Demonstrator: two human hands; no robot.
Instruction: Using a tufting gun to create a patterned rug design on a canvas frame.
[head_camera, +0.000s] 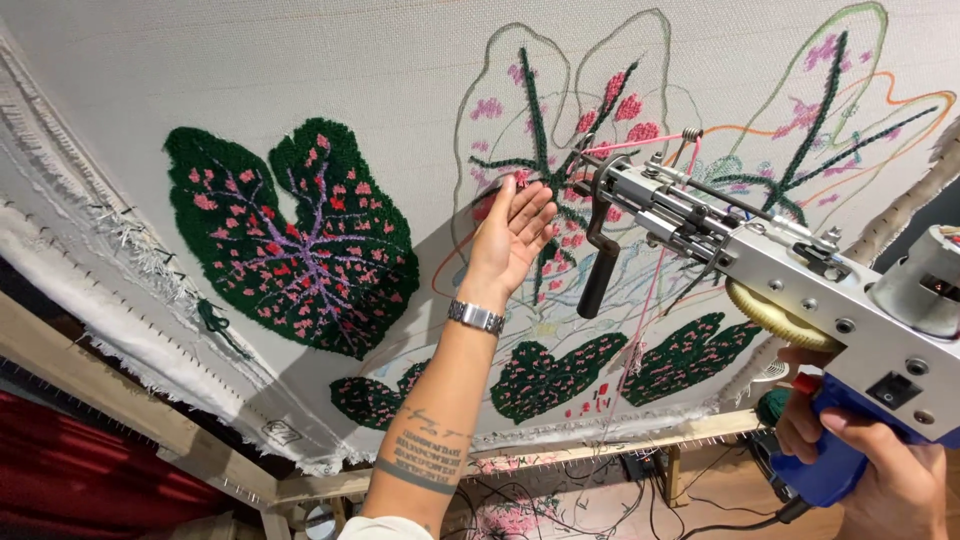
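On the stretched white cloth (330, 60), the left hand (512, 232) lies flat with fingers spread, right beside the needle tip of the tufting gun (760, 270). That hand could get poked if the gun slips toward it. The right hand (880, 470) is wrapped tight around the gun's blue handle. The gun is silver, with pink yarn (640, 300) running along it, right of the finished green leaf (300, 235).

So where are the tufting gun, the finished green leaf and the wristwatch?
tufting gun (800, 270), head view, on its silver metal body.
finished green leaf (300, 235), head view, at its purple-veined middle.
wristwatch (476, 317), head view, on its metal band.
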